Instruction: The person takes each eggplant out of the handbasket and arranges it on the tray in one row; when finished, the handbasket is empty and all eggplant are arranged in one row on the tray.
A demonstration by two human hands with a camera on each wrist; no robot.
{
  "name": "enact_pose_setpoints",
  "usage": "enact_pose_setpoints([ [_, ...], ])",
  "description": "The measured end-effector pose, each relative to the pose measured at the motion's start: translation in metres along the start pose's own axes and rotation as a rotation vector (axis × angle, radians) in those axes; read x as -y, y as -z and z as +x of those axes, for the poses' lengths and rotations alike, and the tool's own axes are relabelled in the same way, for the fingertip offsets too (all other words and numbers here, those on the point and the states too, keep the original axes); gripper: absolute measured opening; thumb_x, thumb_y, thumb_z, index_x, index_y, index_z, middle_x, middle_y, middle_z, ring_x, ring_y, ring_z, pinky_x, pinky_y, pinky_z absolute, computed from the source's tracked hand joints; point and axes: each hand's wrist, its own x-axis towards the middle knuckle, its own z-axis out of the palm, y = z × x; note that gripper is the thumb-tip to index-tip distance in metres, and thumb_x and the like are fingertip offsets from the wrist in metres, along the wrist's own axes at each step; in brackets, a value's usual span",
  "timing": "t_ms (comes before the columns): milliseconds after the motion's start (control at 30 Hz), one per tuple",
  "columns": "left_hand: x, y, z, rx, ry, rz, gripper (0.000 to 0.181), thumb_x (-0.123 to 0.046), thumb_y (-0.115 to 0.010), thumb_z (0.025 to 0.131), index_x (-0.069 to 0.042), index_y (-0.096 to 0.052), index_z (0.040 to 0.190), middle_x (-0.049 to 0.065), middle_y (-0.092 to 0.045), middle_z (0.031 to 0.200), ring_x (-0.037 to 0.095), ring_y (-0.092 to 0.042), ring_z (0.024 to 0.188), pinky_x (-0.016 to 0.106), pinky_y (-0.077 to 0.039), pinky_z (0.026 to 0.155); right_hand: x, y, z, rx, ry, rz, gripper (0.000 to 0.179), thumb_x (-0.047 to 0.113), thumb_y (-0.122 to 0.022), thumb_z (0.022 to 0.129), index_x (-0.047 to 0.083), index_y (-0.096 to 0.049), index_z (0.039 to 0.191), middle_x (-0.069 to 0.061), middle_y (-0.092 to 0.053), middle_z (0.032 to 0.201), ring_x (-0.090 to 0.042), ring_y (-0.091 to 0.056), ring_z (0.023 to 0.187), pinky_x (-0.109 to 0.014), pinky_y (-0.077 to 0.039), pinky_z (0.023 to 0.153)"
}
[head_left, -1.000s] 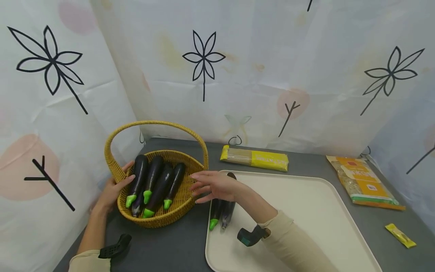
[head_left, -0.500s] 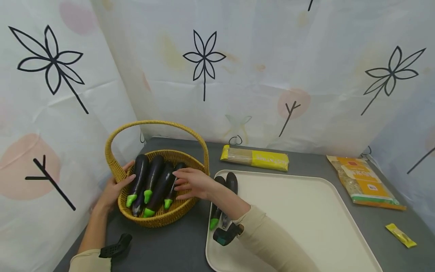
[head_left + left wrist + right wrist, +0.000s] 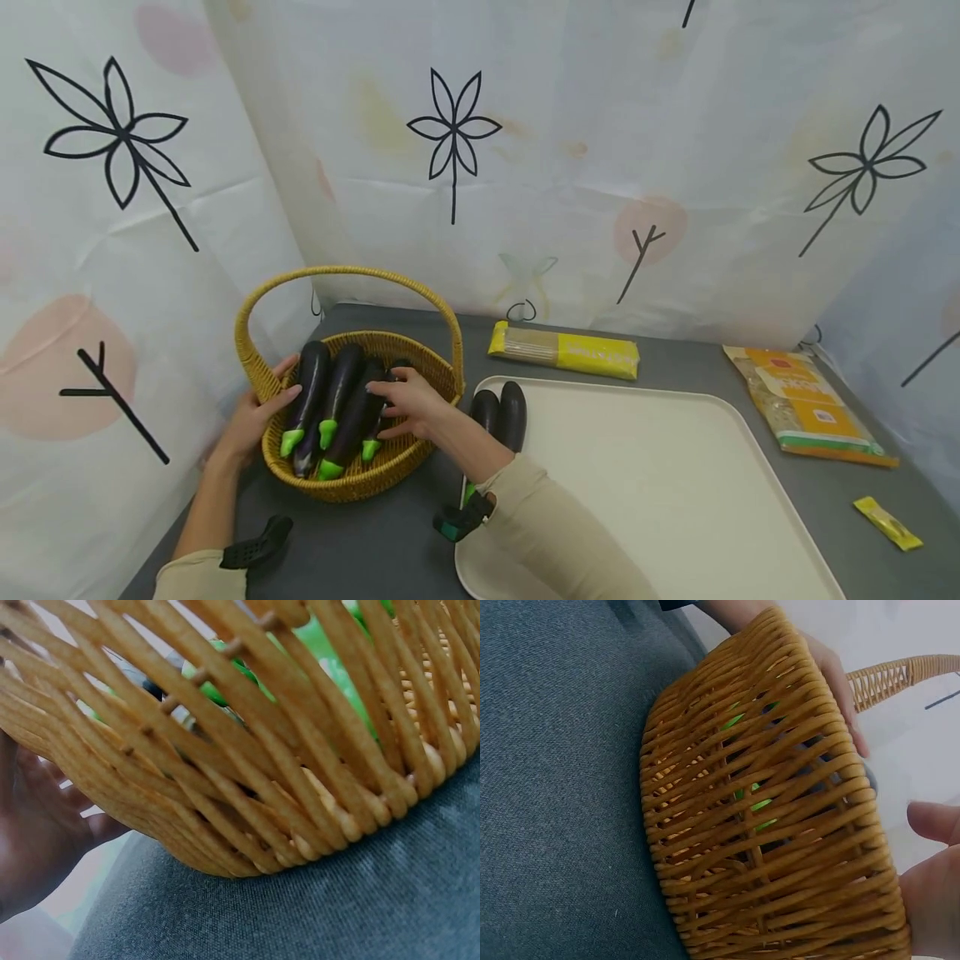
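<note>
A yellow wicker basket with a tall handle stands on the left of the table, holding several dark eggplants with green stem ends. My left hand grips its left rim, thumb over the edge; in the left wrist view that hand is beside the woven wall. Over the basket's right side, my right hand reaches in with spread fingers, at the rightmost eggplants and partly covering them. Whether it touches one is unclear. The right wrist view has the woven wall hiding most of the contents.
Right of the basket lies a cream tray, with two eggplants along its left edge, partly under my right forearm. Behind it is a yellow noodle packet. An orange-and-clear bag and a small yellow sachet lie at right.
My right hand has moved left from above the tray's left edge into the basket, over the rightmost eggplants. The left hand and the basket have stayed in place.
</note>
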Motion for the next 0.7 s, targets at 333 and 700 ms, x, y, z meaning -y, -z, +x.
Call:
enact_pose_setpoints([
  [333, -0.003, -0.001, -0.001, -0.003, 0.014, 0.010, 0.060, -0.023, -0.051, 0.100, -0.017, -0.023, 0.153, 0.016, -0.014, 0.156, 0.035, -0.013, 0.139, 0.014, -0.028, 0.091, -0.003, -0.017, 0.003, -0.038, 0.053, -0.104, 0.059, 0.019, -0.068, 0.090, 0.012, -0.039, 0.141, -0.017, -0.047, 0.130, -0.038, -0.051, 0.115, -0.052, -0.049, 0.079],
  [700, -0.004, -0.002, -0.002, 0.005, 0.017, -0.024, 0.059, -0.022, -0.050, 0.101, -0.020, -0.025, 0.153, 0.020, -0.017, 0.154, 0.002, -0.040, 0.117, 0.014, -0.039, 0.084, -0.008, -0.040, 0.005, -0.188, 0.155, -0.301, 0.068, 0.012, -0.077, 0.082, 0.014, -0.039, 0.138, -0.013, -0.054, 0.107, -0.029, -0.061, 0.091, -0.043, -0.053, 0.067],
])
